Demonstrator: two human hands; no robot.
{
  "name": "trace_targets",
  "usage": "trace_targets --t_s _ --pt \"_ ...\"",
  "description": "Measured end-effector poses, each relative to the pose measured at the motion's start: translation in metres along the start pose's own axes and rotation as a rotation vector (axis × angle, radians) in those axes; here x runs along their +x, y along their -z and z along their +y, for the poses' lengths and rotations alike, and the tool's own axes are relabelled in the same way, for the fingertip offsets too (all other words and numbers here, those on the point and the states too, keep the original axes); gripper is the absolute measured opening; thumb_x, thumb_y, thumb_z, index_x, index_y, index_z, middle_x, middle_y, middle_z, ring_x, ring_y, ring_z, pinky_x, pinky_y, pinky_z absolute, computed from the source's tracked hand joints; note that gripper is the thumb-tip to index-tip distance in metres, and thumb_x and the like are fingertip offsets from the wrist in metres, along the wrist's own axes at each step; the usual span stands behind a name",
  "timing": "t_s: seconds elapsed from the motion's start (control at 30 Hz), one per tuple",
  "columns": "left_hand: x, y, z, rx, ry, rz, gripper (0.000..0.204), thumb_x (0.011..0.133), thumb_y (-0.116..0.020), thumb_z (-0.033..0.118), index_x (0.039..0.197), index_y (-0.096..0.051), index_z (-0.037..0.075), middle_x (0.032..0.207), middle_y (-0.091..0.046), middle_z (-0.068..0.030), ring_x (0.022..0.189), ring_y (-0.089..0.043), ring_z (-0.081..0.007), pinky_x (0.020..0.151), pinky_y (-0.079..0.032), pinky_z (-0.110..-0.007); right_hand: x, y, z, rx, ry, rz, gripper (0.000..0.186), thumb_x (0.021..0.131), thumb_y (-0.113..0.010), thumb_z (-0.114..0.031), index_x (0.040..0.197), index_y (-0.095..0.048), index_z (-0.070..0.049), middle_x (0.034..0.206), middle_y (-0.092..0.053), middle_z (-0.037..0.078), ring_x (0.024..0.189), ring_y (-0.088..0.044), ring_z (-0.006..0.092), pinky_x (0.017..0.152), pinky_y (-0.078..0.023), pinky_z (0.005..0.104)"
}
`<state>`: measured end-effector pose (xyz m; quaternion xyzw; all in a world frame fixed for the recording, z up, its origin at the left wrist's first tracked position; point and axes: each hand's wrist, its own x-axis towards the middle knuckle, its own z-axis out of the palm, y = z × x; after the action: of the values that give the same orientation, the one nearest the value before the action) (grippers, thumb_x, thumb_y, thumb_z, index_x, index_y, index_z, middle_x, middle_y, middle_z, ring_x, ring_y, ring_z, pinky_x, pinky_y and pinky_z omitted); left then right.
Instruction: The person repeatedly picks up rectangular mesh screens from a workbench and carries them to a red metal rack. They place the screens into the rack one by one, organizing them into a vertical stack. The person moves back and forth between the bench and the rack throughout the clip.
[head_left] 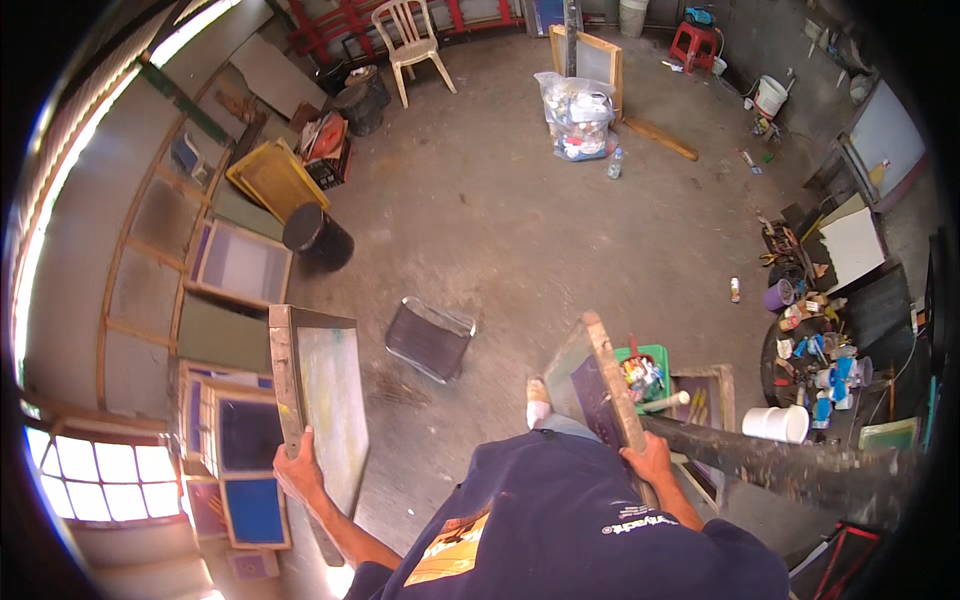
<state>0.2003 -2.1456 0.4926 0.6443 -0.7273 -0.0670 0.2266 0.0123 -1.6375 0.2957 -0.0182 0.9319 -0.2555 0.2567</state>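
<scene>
With left hand [298,462] curled round the wood edge of the left screen frame [330,420] at eight o'clock, and right hand [652,462] curled round the right screen frame [612,385] at four, grip firmly and hold both apart; mind the green basket [656,354] close by at four, then the black shiny-rimmed thing [428,342] on the floor [480,230], toward eight

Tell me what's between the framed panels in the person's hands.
Head view: on the floor, a dark metal-rimmed seat and, near the right panel, a foot; lower down, the person's torso.
</scene>
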Motion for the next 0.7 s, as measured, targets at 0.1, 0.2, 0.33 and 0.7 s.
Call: trace_targets --t_s 0.1,0.2,0.33,0.7 --pt "0.053 -0.031 0.070 -0.090 0.009 -0.046 0.046 0.072 -0.073 0.043 0.083 -0.069 -0.002 0.071 -0.066 -0.0157 0.064 -0.059 -0.0318 0.064 -0.044 -0.043 0.070 0.026 -0.054 0.136 -0.014 -0.015 0.051 0.066 -0.074 -0.035 0.100 -0.064 0.001 0.097 -0.065 0.025 0.095 -0.062 0.0396 0.085 -0.048 0.0445" --pt "0.110 -0.066 0.138 -0.276 0.029 -0.087 0.043 0.076 -0.071 0.037 0.083 -0.068 -0.006 0.067 -0.064 -0.0124 0.059 -0.055 -0.0216 0.061 -0.044 -0.037 0.152 0.054 -0.118 0.147 -0.047 0.033 0.054 0.066 -0.074 -0.033 0.104 -0.063 0.003 0.096 -0.065 0.026 0.095 -0.062 0.0404 0.085 -0.048 0.0446" --pt "0.170 -0.132 0.203 -0.407 -0.012 -0.163 0.046 0.078 -0.071 0.036 0.088 -0.068 -0.009 0.070 -0.066 -0.0108 0.062 -0.055 -0.0184 0.064 -0.045 -0.036 0.245 0.055 -0.141 0.118 -0.033 0.128 0.048 0.066 -0.074 -0.026 0.102 -0.064 0.004 0.094 -0.068 0.022 0.091 -0.066 0.0343 0.081 -0.050 0.0423" --pt "0.373 -0.383 0.527 -0.197 -0.100 -0.530 0.062 0.072 -0.071 0.051 0.098 -0.068 -0.005 0.091 -0.068 -0.0238 0.089 -0.065 -0.0364 0.083 -0.047 -0.042 0.523 0.131 -0.351 -0.001 -0.256 0.173 0.054 0.062 -0.076 -0.032 0.101 -0.064 0.004 0.100 -0.064 0.028 0.099 -0.062 0.0403 0.089 -0.048 0.0451"
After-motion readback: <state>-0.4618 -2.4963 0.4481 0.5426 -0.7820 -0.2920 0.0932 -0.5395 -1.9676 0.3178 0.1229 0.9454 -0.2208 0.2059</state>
